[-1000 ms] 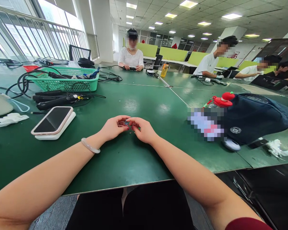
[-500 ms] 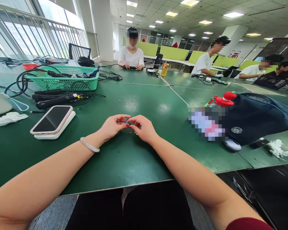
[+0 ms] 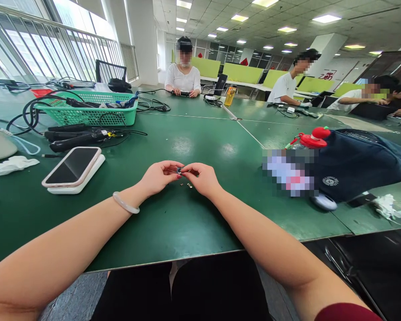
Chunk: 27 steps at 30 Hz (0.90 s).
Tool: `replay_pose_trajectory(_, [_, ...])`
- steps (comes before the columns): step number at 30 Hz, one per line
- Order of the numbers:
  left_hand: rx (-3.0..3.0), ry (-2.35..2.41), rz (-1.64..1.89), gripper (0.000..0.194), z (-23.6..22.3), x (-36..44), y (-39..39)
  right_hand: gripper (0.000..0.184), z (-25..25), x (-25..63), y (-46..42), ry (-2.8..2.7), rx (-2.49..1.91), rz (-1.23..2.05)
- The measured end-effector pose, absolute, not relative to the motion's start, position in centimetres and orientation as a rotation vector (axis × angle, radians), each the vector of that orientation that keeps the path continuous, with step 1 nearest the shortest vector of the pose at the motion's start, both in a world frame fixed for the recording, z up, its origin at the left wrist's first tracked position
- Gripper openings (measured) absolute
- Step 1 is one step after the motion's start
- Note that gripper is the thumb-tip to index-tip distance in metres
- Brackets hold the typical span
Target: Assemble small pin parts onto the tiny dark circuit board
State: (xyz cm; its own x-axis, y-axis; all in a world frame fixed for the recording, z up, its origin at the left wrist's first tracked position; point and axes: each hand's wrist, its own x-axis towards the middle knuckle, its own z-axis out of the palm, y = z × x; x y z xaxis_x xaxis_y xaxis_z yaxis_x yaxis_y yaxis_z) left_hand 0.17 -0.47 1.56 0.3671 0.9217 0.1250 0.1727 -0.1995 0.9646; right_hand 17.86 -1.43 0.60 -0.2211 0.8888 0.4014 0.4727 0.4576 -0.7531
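Observation:
Between the fingertips of both hands is a small dark and bluish piece point(image 3: 179, 170), too small for me to name its kind. My left hand point(image 3: 157, 177) pinches it from the left, thumb and fingers closed. From the right, the thumb and forefinger of my right hand point(image 3: 204, 179) close on the same piece. The fingers hide much of it. Just below the fingertips, a few tiny light-coloured bits point(image 3: 189, 185) lie on the green table point(image 3: 147, 240).
To the left lie a phone point(image 3: 74, 166) on a white box and a green basket point(image 3: 96, 117) with cables and black tools. A dark blue bag point(image 3: 361, 165) and a computer mouse point(image 3: 324, 202) are on the right. Several people sit or stand around the table.
My right hand has shifted slightly to the right and down, its fingers flatter. The small piece shows a little more between the fingertips. A co-worker at the far right has moved.

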Motion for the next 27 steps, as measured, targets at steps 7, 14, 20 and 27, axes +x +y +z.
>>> replay_pose_trajectory(7, [1.766,1.048,0.964,0.038,1.85,0.20,-0.86,0.008,0.68,17.69,-1.71,-1.822,-1.111,0.680])
replay_pose_trajectory(14, [1.861,1.073,0.956,0.036,1.94,0.22,-1.06,0.007,0.81,17.73,-1.85,-1.830,-1.110,0.638])
replay_pose_trajectory(20, [1.878,1.048,0.944,0.036,1.84,0.21,-1.02,0.005,0.71,17.70,-1.75,-1.816,-1.094,0.667])
replay_pose_trajectory(27, [1.904,1.052,0.928,0.034,1.89,-0.04,-0.99,0.009,0.93,17.68,-1.99,-1.806,-1.100,0.677])
